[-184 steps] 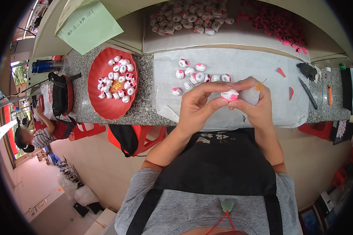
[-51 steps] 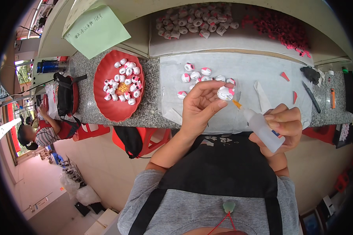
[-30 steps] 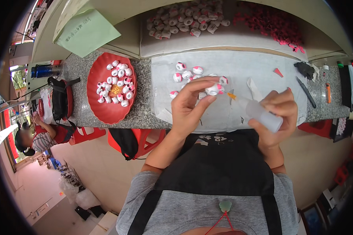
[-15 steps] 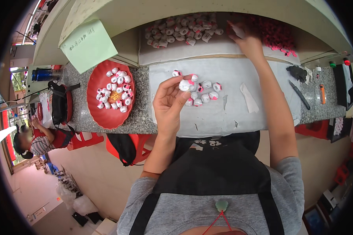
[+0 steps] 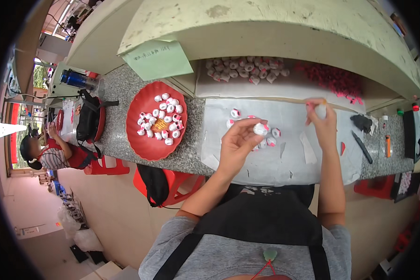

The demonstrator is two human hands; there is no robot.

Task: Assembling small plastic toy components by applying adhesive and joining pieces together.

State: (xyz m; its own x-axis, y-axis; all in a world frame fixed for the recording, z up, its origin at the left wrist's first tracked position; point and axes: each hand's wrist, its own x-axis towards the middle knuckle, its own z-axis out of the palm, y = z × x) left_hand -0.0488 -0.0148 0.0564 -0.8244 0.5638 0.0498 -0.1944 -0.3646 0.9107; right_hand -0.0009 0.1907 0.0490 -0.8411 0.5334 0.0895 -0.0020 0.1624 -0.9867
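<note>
My left hand (image 5: 238, 148) pinches a small white rounded piece with pink patches (image 5: 261, 129) between thumb and fingertips, above the paper-covered worktop. Beneath and around it lie several similar pieces, one of them a white and pink piece (image 5: 235, 113) beyond my fingers; my hand partly hides the group. My right hand (image 5: 325, 125) is closed round a small whitish bottle-like thing (image 5: 320, 111) with a yellowish end. It is held over the right part of the white paper (image 5: 284, 177), apart from my left hand.
A red scalloped dish (image 5: 134, 140) with many such pieces stands left. Under the overhanging shelf (image 5: 275, 35) lie piled white pieces (image 5: 245, 69) and pink bits (image 5: 333, 79). A dark pen-like tool (image 5: 362, 147) and an orange cutter (image 5: 388, 146) lie right. Another person (image 5: 56, 149) sits far left.
My right hand has come back from under the shelf toward me, still gripping the whitish thing. My left hand keeps its piece. The whole view has shifted.
</note>
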